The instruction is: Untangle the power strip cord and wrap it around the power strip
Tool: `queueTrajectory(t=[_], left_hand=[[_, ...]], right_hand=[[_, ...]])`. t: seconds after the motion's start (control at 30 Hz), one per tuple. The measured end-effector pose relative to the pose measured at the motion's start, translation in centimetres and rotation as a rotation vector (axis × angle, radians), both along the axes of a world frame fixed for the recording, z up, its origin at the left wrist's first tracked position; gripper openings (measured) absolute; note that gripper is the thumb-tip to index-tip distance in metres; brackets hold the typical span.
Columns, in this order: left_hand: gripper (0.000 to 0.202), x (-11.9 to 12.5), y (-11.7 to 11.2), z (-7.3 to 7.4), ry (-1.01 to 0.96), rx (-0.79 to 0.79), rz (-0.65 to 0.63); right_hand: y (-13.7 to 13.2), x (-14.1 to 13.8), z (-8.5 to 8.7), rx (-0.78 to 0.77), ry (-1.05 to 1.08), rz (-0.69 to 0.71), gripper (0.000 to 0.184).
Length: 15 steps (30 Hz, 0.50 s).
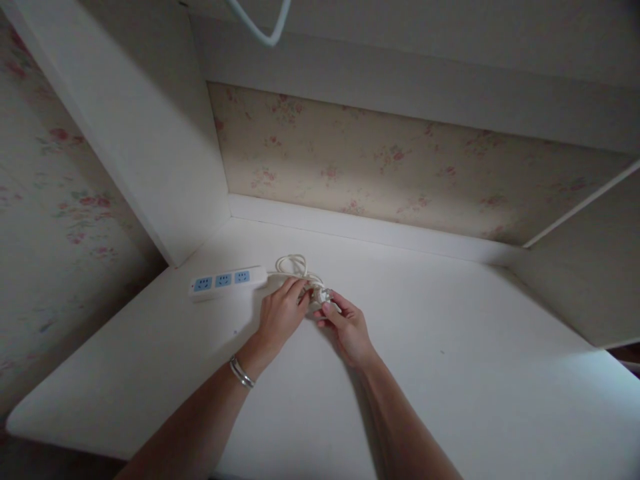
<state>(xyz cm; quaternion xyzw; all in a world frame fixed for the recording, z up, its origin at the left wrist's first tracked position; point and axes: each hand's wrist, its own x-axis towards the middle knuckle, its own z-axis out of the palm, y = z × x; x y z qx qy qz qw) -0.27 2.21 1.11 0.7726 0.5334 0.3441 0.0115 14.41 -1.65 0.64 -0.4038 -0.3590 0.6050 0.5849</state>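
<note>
The right hand [350, 330] pinches the plug [321, 296] over the desk [415, 400]. The left hand [283, 311] touches the cord [287, 273] just beside it; whether it grips, I cannot tell. The strip [229, 283] lies left of both.

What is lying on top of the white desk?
A white power strip rests there, joined to a looped cable. The left hand and right hand partly cover it and an apparent plug; the surface directly beneath the hands cannot be seen.
</note>
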Motion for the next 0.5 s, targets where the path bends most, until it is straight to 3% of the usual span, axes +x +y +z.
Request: queueTrajectory(t=[0.23, 0.5], left_hand=[[0.022, -0.55, 0.15, 0.16, 0.127, 0.039, 0.007], [0.023, -0.67, 0.69, 0.01, 0.192, 0.091, -0.067]], right_hand=[[-0.16, -0.43, -0.42, 0.054, -0.138, 0.022, 0.040], [-0.17, -0.54, -0.52, 0.179, -0.336, -0.125, 0.031]])
